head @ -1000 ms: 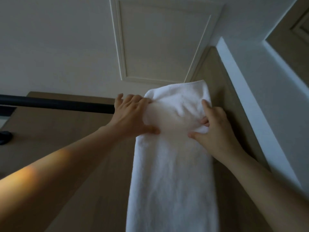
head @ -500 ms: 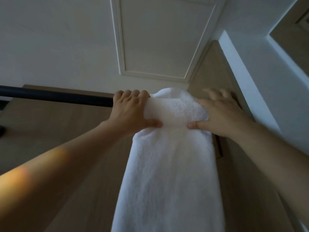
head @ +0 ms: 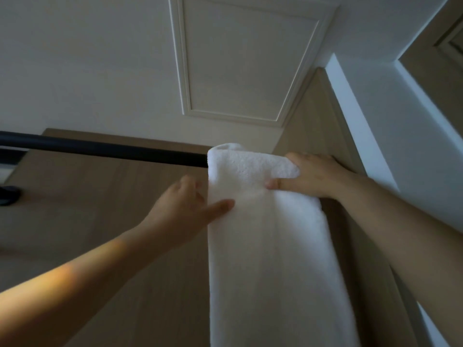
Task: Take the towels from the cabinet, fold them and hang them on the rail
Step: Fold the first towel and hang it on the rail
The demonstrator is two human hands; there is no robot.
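A folded white towel (head: 270, 246) hangs over the right end of a black rail (head: 105, 151), its long front half reaching down past the bottom of the view. My left hand (head: 185, 209) is below the rail at the towel's left edge, thumb on the front of the cloth, fingers behind it. My right hand (head: 310, 175) lies on the towel's top right corner where it bends over the rail, thumb pressed on the front. The rail's right end is hidden under the towel.
A wood-toned panel (head: 112, 221) stands behind the rail. A white moulded ceiling panel (head: 245, 66) is overhead, and a white wall (head: 390, 116) closes in on the right. A dark object (head: 8, 195) sits at the far left edge.
The towel's top has settled over the rail. My left hand dropped from the top of the rail to the towel's left edge lower down. My right hand stays at the top right corner.
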